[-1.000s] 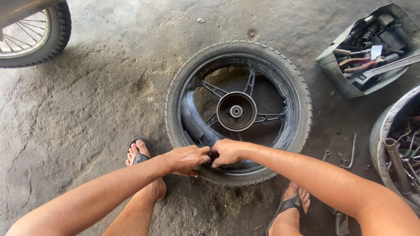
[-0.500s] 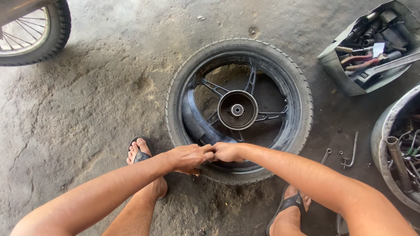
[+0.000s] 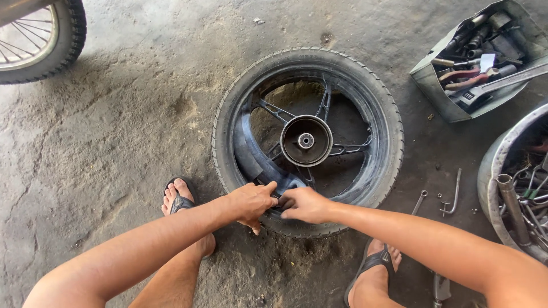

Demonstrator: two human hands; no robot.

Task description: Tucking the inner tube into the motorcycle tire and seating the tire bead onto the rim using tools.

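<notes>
Left hand: I am seeing my left hand (image 3: pixel 251 202) resting on the near edge of the tyre (image 3: pixel 379 114), fingers curled together and gripping the black inner tube (image 3: pixel 251 154) where it is coming over the bead.
Right hand: my right hand (image 3: pixel 305 205) is lying just beside the left, touching it, its fingers bent and pressing down on the same stretch of inner tube; I cannot tell how far the fingertips are going inside.
Tyre and wheel: the tyre is lying flat on the concrete floor (image 3: pixel 114 131), still around a black spoked cast wheel with its hub (image 3: pixel 306 140) facing up.
Inner tube: it is sitting inside the tyre along the left side, bulging out between rim and tyre down to my hands.
Feet: my left sandal (image 3: pixel 180 199) is standing just left of the tyre, my right sandal (image 3: pixel 374 265) just below it.
Nearby tools: a metal tool tray (image 3: pixel 442 94) is lying at upper right, a round tub of tools (image 3: pixel 491 171) at the right edge, and a bent metal rod (image 3: pixel 455 191) between tub and tyre.
Far corner: a second, spoked wheel (image 3: pixel 34 34) is showing at upper left, well apart.
</notes>
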